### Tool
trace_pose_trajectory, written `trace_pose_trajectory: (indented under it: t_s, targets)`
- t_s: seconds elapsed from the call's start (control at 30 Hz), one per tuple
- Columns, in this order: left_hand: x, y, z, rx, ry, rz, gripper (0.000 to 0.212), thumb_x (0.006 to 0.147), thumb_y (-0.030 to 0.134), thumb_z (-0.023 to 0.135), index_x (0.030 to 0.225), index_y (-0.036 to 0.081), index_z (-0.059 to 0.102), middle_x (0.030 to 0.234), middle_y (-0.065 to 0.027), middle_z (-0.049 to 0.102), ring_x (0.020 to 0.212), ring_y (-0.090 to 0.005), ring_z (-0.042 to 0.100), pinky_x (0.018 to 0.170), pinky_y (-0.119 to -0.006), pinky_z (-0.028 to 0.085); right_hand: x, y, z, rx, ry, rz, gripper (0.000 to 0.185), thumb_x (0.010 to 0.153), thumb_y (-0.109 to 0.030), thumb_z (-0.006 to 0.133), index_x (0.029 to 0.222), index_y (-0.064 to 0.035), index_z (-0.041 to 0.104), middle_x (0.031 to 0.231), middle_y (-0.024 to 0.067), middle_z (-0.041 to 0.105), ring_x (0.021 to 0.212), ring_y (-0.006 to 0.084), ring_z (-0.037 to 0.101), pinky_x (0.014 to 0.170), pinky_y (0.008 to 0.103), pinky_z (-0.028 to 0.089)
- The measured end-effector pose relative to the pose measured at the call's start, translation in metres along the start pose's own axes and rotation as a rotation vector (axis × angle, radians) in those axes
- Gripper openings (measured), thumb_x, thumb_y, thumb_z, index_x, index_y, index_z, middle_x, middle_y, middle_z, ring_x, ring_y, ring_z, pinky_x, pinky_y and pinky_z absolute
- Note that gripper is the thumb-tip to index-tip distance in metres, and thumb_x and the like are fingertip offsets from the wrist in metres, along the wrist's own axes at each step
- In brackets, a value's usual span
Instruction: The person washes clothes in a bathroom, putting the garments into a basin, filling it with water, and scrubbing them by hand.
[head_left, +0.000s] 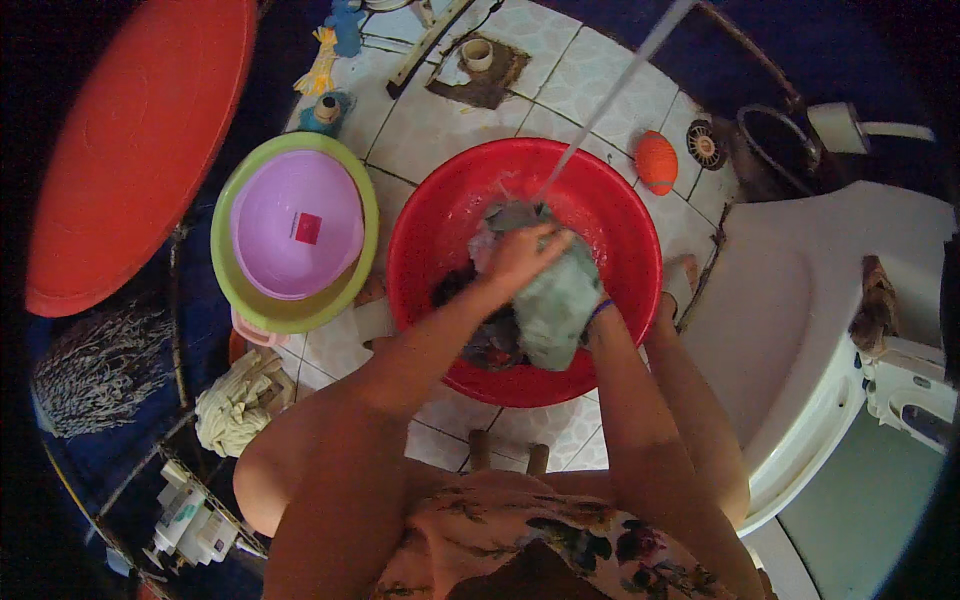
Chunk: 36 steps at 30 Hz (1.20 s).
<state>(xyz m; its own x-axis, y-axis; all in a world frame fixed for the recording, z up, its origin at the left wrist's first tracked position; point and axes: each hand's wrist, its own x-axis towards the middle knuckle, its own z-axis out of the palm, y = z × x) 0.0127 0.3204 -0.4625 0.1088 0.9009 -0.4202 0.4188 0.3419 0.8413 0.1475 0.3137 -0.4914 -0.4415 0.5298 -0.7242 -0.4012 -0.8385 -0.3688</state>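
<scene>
A wide red plastic basin (420, 202) stands on the floor in front of me with wet laundry in it. A thin stream of water (600, 112) falls from the upper right onto the cloth. Over a pale green cloth (559, 315) lies my left hand (525, 255), its fingers blurred against the fabric. My right hand (592, 326) reaches in at the basin's right side, a dark blue band at the wrist. The green cloth hides most of its fingers. Dark garments (491, 341) lie lower in the basin, left of the green cloth.
To the left, a lilac basin (300, 187) sits inside a lime-green basin (225, 255). An orange ball (656, 163) and a small wheel (706, 145) lie beyond on the tiles (570, 67). A white ceramic fixture (750, 300) stands right; a pipe stub (477, 55) rises ahead.
</scene>
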Motion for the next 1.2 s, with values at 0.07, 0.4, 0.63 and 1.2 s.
trace_pose_trajectory:
  t_s: [0.07, 0.4, 0.63, 1.2]
  targets:
    - [0.006, -0.011, -0.020, 0.393, 0.008, 0.057, 0.035, 0.079, 0.039, 0.048, 0.090, 0.007, 0.058, 0.086, -0.0177, 0.057, 0.074, -0.0307, 0.056, 0.068, -0.036, 0.043, 0.002, 0.004, -0.010, -0.264, 0.053, -0.110, 0.050, 0.076, -0.032, 0.055, 0.113, -0.0019, 0.043, 0.108, 0.0127, 0.049, 0.094, 0.0226, 0.049, 0.080, 0.0310, 0.039]
    - [-0.031, -0.036, -0.030, 0.893, 0.038, 0.348, 0.055, 0.068, 0.043, 0.057, 0.115, 0.016, 0.046, 0.134, -0.0135, 0.015, 0.121, -0.0397, 0.013, 0.089, -0.059, 0.018, 0.003, -0.006, 0.013, -1.741, 0.390, -0.721, 0.051, 0.072, -0.034, 0.056, 0.118, -0.0182, 0.040, 0.128, 0.0097, 0.028, 0.115, 0.0320, 0.027, 0.090, 0.0463, 0.026]
    - [0.005, -0.079, -0.012, 1.108, -0.158, 0.264, 0.059, 0.070, 0.046, 0.056, 0.119, 0.017, 0.042, 0.137, -0.0108, 0.008, 0.125, -0.0348, 0.003, 0.093, -0.058, 0.011, 0.049, 0.005, 0.011, -1.935, 0.221, -0.204, 0.064, 0.071, -0.044, 0.051, 0.127, -0.0284, 0.024, 0.135, 0.0079, 0.014, 0.121, 0.0377, 0.014, 0.093, 0.0539, 0.018]
    - [0.039, -0.040, -0.004, 0.033, -0.256, 0.020, 0.047, 0.057, 0.018, 0.062, 0.101, 0.004, 0.053, 0.093, -0.0159, 0.056, 0.085, -0.0241, 0.055, 0.073, -0.032, 0.042, -0.006, -0.021, -0.031, -0.134, 0.427, 0.005, 0.061, 0.078, -0.054, 0.041, 0.120, -0.0098, 0.037, 0.117, 0.0101, 0.041, 0.104, 0.0238, 0.040, 0.085, 0.0370, 0.035]
